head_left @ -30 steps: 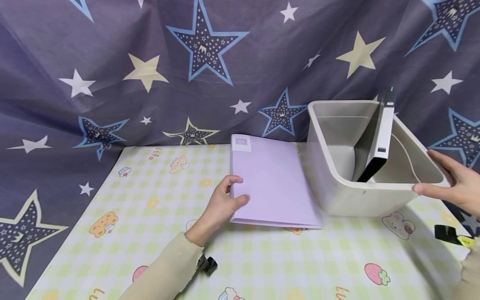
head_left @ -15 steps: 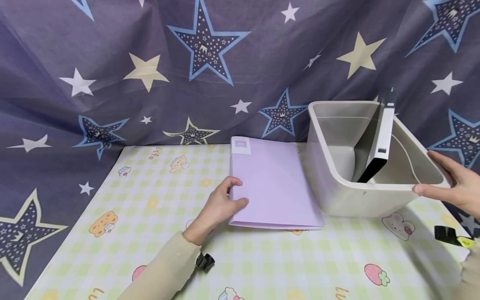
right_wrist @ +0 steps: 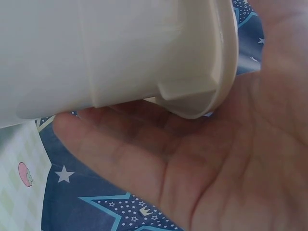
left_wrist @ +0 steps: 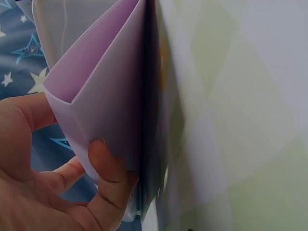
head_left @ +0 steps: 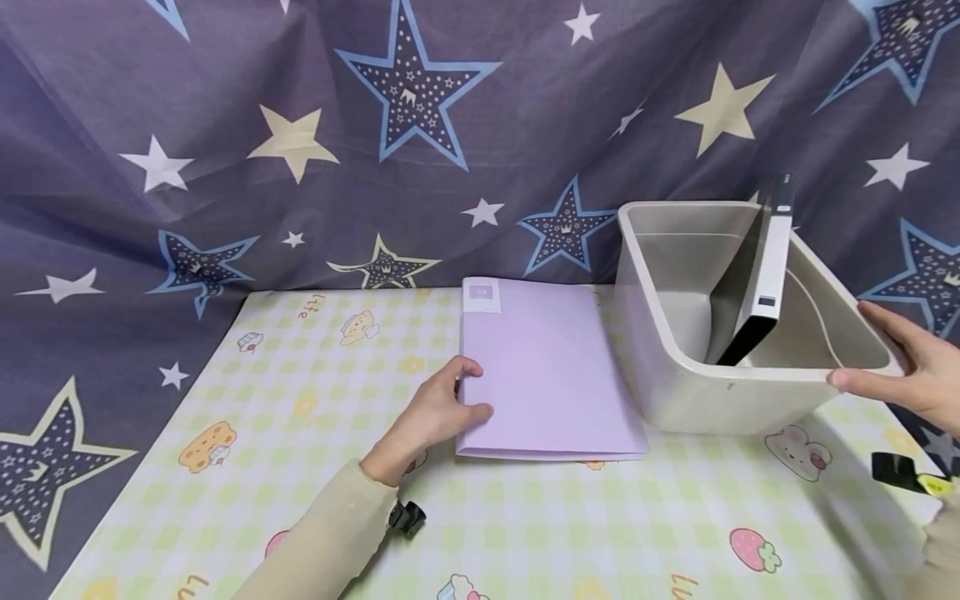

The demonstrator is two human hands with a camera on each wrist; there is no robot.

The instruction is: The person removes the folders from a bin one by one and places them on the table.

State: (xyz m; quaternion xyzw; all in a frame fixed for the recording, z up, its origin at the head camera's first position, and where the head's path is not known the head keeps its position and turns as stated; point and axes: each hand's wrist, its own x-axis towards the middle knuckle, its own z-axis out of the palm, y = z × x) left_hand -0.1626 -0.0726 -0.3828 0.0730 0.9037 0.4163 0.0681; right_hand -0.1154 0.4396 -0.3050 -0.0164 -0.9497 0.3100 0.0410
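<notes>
My left hand [head_left: 440, 408] grips the spine edge of a light purple file folder [head_left: 543, 367] with a white label patch in its far left corner. In the left wrist view, thumb and fingers [left_wrist: 107, 166] bend around the spine, beside the folder's gaping end. To the right, a pale grey plastic bin [head_left: 701, 400] stands on the table, touching or nearly touching the folder. Its near right corner is held by my right hand [head_left: 918, 367], thumb on the rim and fingers along the outer wall. A black-and-white binder-like item [head_left: 757, 283] leans upright inside the bin.
A checked cloth [head_left: 360, 358] with cartoon prints covers the table. Behind it hangs a dark blue star-patterned curtain [head_left: 480, 125], close to the bin's back. A black wrist strap piece [head_left: 407, 518] sits at my left cuff.
My left hand and the purple folder have shifted slightly toward me, and the folder's far edge sits a little lower. The right hand and bin stay in place.
</notes>
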